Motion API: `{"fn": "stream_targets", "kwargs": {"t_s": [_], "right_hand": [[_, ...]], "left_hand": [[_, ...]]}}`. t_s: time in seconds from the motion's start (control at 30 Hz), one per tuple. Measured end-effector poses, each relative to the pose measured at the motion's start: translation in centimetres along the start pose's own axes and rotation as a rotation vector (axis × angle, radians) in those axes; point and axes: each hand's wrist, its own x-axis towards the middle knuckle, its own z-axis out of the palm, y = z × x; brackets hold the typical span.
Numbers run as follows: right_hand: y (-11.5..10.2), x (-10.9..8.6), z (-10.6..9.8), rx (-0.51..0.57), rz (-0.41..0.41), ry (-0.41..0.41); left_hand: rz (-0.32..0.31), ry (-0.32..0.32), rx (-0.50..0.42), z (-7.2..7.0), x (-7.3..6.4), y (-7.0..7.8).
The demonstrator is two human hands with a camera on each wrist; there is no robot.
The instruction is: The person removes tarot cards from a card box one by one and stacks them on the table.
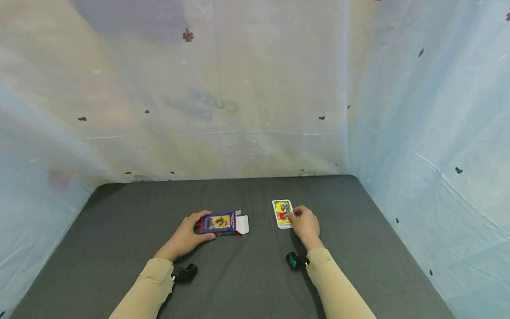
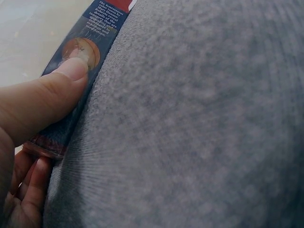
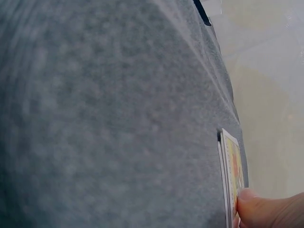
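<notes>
A blue card box [image 1: 219, 221] with a picture on its face lies on the grey cloth, its white end flap [image 1: 242, 224] standing out to the right. My left hand [image 1: 186, 235] grips the box from its left end. In the left wrist view the thumb presses the box's printed side [image 2: 78, 45], with the other fingers around the far end. To the right, a thin stack of picture cards [image 1: 281, 213] has a yellow and red card on top. My right hand [image 1: 307, 225] pinches this stack at its right edge; the right wrist view shows the thumb against the cards [image 3: 231, 166].
Grey cloth [image 1: 247, 274] covers the table. Pale plastic sheeting [image 1: 239, 88] with small dark leaf shapes rises behind and along both sides. Each wrist wears a black strap device, the left one [image 1: 185, 273] and the right one [image 1: 295, 260], close over the cloth.
</notes>
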Motion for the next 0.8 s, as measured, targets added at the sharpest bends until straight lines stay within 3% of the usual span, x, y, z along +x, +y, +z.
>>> {"fn": "stream_targets", "kwargs": {"t_s": [0.2, 0.4, 0.6, 0.8], "right_hand": [[-0.3, -0.3, -0.1, 0.002, -0.02, 0.043], [-2.7, -1.5, 0.4, 0.063, -0.126, 0.084], [-5.4, -2.7, 2.3, 0.151, -0.225, 0.014], [-7.1, -3.8, 4.1, 0.264, -0.294, -0.142]], "left_hand": [[0.006, 0.001, 0.003, 0.0, 0.0, 0.1], [0.011, 0.005, 0.001, -0.2, -0.1, 0.1], [0.007, 0.003, 0.002, -0.1, 0.0, -0.1], [-0.001, 0.003, 0.01, 0.0, 0.1, -0.1]]}}
